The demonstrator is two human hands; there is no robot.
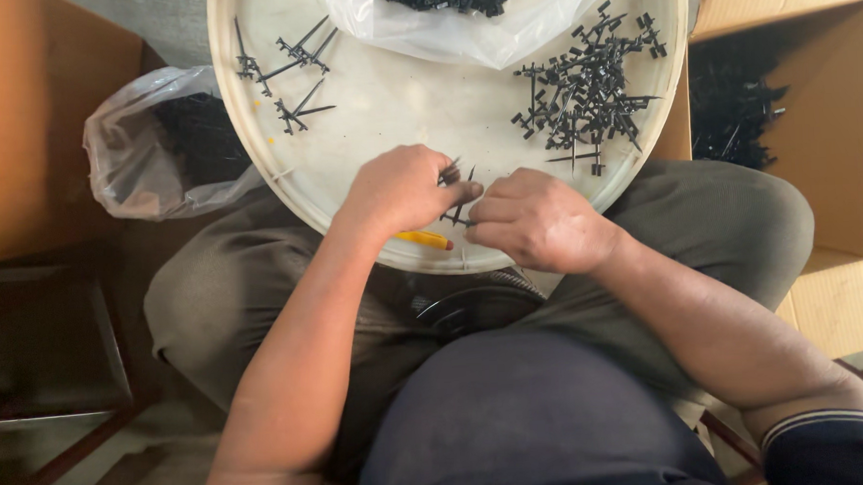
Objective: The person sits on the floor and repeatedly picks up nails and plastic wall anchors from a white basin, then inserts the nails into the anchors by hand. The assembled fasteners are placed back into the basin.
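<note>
Two hands meet at the near edge of a round cream tray (370,111) resting on the person's lap: the left hand (403,189) and right hand (538,220) both have their fingers pinched shut around one small black plastic piece (457,196), a thin spiky thing with cross prongs, held between them just above the tray. On the tray lie one tangled heap of like pieces (587,89) at right, about four loose ones (287,71) at left, one clear bag (462,21) of black parts at the far rim, and one yellow red-tipped stick (426,239) under the left hand. Off the tray sit one second plastic bag (155,142) and one cardboard box (818,95) of black pieces.

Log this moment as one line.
left hand + right hand: pinching black plastic piece | over round tray | loose pile right
</note>
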